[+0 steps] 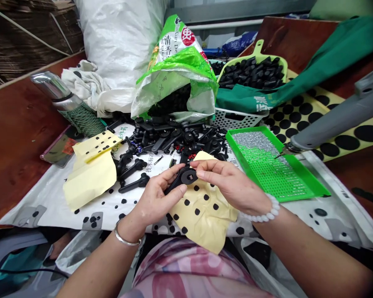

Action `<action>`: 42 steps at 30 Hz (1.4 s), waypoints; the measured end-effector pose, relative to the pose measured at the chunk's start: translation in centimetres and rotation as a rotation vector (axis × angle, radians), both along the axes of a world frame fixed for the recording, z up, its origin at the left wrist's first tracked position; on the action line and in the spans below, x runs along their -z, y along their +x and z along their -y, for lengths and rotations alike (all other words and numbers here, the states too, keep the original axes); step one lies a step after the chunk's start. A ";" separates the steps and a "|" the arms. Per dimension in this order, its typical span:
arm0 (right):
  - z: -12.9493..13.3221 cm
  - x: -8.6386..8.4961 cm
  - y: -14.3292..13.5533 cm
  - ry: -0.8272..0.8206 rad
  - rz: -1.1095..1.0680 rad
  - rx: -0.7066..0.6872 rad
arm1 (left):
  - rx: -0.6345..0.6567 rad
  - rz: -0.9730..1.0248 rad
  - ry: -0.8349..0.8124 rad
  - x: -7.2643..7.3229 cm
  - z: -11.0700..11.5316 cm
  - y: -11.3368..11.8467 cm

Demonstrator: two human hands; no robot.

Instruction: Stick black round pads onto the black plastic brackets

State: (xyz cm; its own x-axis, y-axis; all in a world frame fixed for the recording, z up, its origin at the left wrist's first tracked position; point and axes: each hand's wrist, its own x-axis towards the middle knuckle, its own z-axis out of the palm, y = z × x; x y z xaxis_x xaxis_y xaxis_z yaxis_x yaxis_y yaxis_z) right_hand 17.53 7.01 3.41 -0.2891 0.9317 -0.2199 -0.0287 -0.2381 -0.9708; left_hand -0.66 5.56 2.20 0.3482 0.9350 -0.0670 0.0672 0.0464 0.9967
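My left hand (161, 192) is closed around a black plastic lever-like part (188, 176) with a round, disc-shaped end facing up. At the right edge of that disc, the thumb and forefinger of my right hand (226, 180) are pinched together. Whether a small piece sits between these fingertips is hidden. Under both hands lies a creased yellow backing sheet (202, 211) with small black round stickers. Beyond the hands is a heap of similar black parts (174, 136), and a few single black levers (135, 182) lie to the left.
A green perforated tray (311, 190) of small metal pieces sits at right, under a grey electric-screwdriver-like tool (335, 120). Yellow sheets (90, 182), a phone (60, 145) and a flask (77, 109) are left. Behind stand an open green bag (202, 66) and a yellow-green scoop (259, 47).
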 end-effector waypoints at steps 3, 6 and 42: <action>0.0 -0.1 0.0 0.007 0.022 0.009 | -0.011 -0.015 -0.006 0.0 0.1 0.0; 0.0 -0.2 -0.2 0.011 0.041 0.022 | -0.024 -0.030 -0.005 0.1 0.1 0.0; -0.3 0.5 -0.8 0.175 0.235 0.088 | -0.092 -0.052 0.028 1.9 -0.3 0.3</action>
